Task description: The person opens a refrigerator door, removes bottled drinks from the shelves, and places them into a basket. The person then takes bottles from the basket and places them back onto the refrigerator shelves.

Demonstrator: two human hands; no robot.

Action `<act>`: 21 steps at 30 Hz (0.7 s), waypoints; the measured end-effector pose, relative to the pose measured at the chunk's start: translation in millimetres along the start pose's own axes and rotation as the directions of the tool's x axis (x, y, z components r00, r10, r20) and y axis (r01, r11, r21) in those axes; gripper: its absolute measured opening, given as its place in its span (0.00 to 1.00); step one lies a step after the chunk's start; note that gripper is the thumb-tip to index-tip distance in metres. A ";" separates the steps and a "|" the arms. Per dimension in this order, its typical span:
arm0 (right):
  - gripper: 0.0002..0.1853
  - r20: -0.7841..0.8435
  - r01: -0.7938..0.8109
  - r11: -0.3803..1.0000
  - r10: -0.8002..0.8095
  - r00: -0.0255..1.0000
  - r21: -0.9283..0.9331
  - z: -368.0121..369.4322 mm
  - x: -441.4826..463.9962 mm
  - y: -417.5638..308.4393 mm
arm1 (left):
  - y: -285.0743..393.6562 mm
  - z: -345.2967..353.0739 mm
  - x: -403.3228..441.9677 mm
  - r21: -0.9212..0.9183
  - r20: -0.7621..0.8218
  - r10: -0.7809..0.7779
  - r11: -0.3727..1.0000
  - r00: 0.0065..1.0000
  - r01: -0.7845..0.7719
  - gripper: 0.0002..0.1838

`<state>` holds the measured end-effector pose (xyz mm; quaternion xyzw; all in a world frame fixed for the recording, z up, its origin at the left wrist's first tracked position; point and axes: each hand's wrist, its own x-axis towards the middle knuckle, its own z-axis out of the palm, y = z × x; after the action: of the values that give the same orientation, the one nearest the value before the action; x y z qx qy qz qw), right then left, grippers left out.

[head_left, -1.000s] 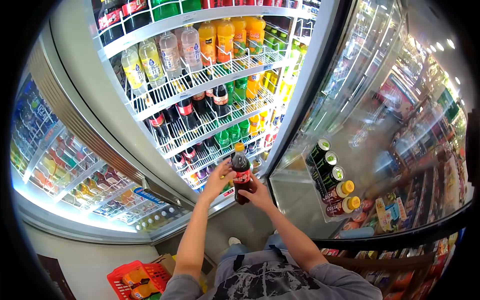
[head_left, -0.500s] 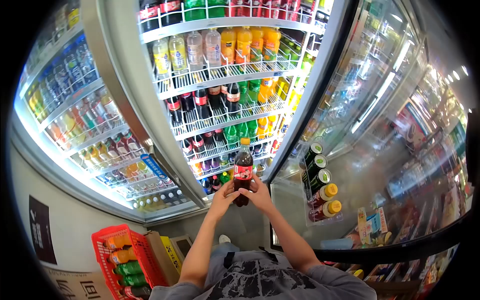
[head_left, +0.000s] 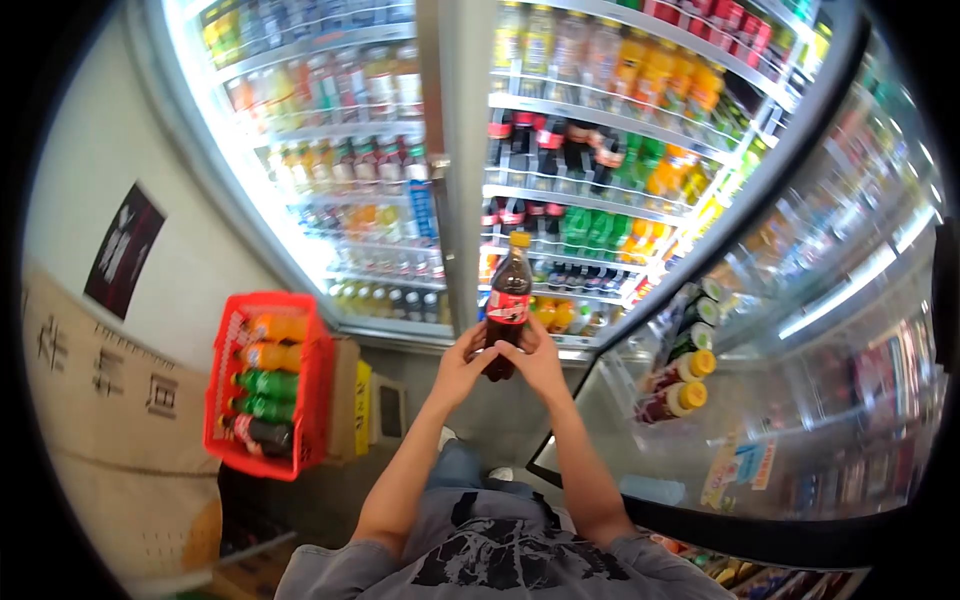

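Observation:
Between my two hands, in front of my chest, stands a cola bottle [head_left: 509, 300] with a yellow cap, a red label and dark liquid. My left hand [head_left: 466, 362] is closed round its lower left side. From the other side my right hand [head_left: 535, 358] grips it, thumbs meeting near the front. The bottle is upright, tilted slightly. To my left a red basket [head_left: 318, 390] holds orange soda bottles [head_left: 275, 328], green bottles [head_left: 268, 384] and a dark cola bottle [head_left: 262, 436] lying on their sides.
Ahead, a lit drinks fridge [head_left: 590, 120] holds shelves of bottles and cans. Its glass door [head_left: 610, 400] stands open at right, with several drinks [head_left: 680, 400] at its inner side. Another fridge section [head_left: 345, 130] is at left. Cardboard boxes [head_left: 120, 400] stand by the wall.
My view has turned left, so the fridge shifts right and the basket comes fully into sight. Both hands still hold the cola bottle.

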<state>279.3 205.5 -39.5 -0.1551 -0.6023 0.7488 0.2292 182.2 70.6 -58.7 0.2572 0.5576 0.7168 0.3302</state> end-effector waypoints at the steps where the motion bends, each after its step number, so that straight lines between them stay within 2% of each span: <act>1: 0.46 0.033 -0.004 1.000 0.003 0.999 0.009 13.1 -1.9 0.1 | 4.7 -12.6 -8.2 0.018 -0.005 0.028 0.999 1.000 -0.028 0.33; 2: 0.45 0.055 0.005 1.000 -0.005 0.998 0.004 23.2 -3.9 2.4 | 10.7 -22.1 -17.3 0.024 -0.049 0.036 0.999 0.998 -0.035 0.33; 4: 0.45 0.137 -0.015 1.000 0.012 0.990 0.023 45.8 -5.5 1.8 | 31.7 -38.1 -35.3 0.038 -0.026 0.032 0.999 0.999 -0.031 0.34; 10: 0.46 0.324 -0.023 1.000 0.017 0.946 0.012 113.7 8.6 0.8 | 66.6 -90.9 -67.6 0.069 -0.178 0.076 0.996 0.981 -0.064 0.36; 14: 0.46 0.418 -0.077 0.997 0.071 0.905 -0.001 166.0 24.2 12.4 | 83.1 -144.5 -84.4 0.132 -0.255 0.109 0.988 0.961 -0.077 0.36; 19: 0.46 0.506 -0.079 0.997 0.067 0.860 0.001 226.3 38.8 32.7 | 97.4 -194.8 -106.4 0.117 -0.357 0.134 0.988 0.924 -0.098 0.35; 21: 0.46 0.542 -0.100 0.995 0.086 0.836 -0.004 249.4 41.5 32.6 | 98.0 -213.1 -115.9 0.238 -0.418 0.172 0.968 0.892 -0.076 0.35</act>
<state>112.3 14.8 -13.0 0.0363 -0.6251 0.7796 0.0154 82.2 -167.4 -16.1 0.1602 0.6739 0.7111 0.1209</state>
